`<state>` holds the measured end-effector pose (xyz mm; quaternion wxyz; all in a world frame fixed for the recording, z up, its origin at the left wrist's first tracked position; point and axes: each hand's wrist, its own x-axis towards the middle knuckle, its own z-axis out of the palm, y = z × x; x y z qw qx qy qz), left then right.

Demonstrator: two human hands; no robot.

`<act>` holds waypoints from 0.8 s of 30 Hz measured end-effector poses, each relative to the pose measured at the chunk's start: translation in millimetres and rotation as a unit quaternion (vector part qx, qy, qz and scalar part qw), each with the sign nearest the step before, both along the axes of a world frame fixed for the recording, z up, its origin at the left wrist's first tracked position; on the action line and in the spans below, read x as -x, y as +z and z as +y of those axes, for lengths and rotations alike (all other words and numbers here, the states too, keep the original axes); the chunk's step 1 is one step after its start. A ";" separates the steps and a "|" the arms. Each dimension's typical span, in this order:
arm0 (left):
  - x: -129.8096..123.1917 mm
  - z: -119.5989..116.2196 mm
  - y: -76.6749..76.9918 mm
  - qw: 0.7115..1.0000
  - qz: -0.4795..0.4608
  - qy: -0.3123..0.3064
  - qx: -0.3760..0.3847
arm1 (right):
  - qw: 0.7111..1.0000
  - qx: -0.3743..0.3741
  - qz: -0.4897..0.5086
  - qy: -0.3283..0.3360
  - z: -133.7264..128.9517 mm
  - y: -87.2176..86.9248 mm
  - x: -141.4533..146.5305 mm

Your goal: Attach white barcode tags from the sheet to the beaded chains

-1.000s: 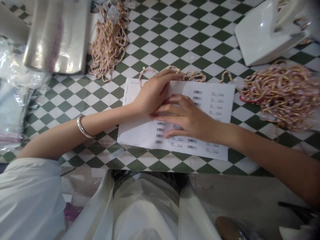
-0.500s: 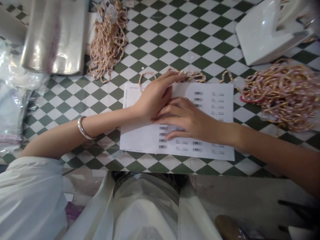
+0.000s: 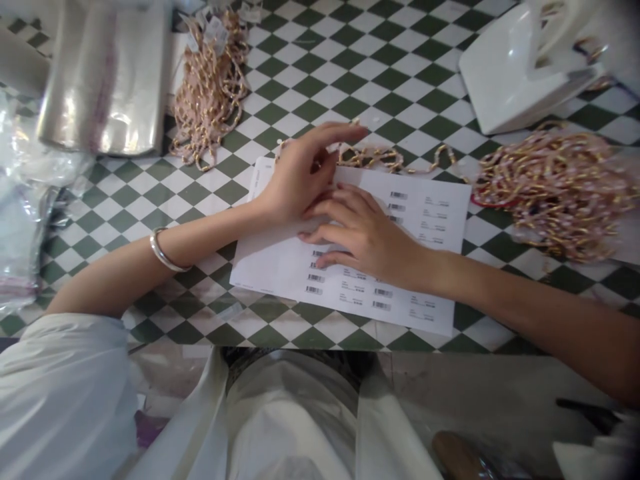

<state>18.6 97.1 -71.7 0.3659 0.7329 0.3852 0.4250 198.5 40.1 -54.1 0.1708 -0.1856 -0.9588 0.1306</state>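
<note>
My left hand (image 3: 303, 170) is over the upper left of a white sheet of printed barcode labels (image 3: 285, 267). Its upper fingers stretch right, while thumb and a lower finger curl together; what they pinch is hidden. My right hand (image 3: 373, 237) rests on the sheet from the right, fingers apart, its foremost fingertips meeting the left hand's underside. Behind the sheet's top edge lie beaded strands (image 3: 377, 158) in pink and gold. A sliver of a beaded loop (image 3: 281, 148) shows beside my left hand, mostly covered by it.
A bundle of pink and gold beaded strands (image 3: 555, 190) lies at the right, another bundle (image 3: 210, 93) with tags at the back left. A white angular container (image 3: 500, 73) stands back right. Clear plastic bags (image 3: 105, 80) lie left on the checked table (image 3: 200, 193).
The sheet has turned slightly clockwise, its lower right corner shifting toward the table's front edge. My left hand has risen a little and covers more of the beaded loop. My right hand has shifted slightly left.
</note>
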 end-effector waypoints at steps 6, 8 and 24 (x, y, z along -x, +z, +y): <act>35.0 -38.7 79.2 0.993 0.047 0.093 -0.056 | 0.999 0.022 0.024 -0.002 -5.4 -3.0 0.5; 47.4 -56.2 95.9 0.982 0.055 0.158 -0.088 | 0.999 0.027 0.017 0.000 -3.2 -3.1 -1.9; 37.8 -133.7 32.8 0.846 0.487 0.064 -0.206 | 0.995 0.055 -0.072 0.036 11.8 3.6 -20.7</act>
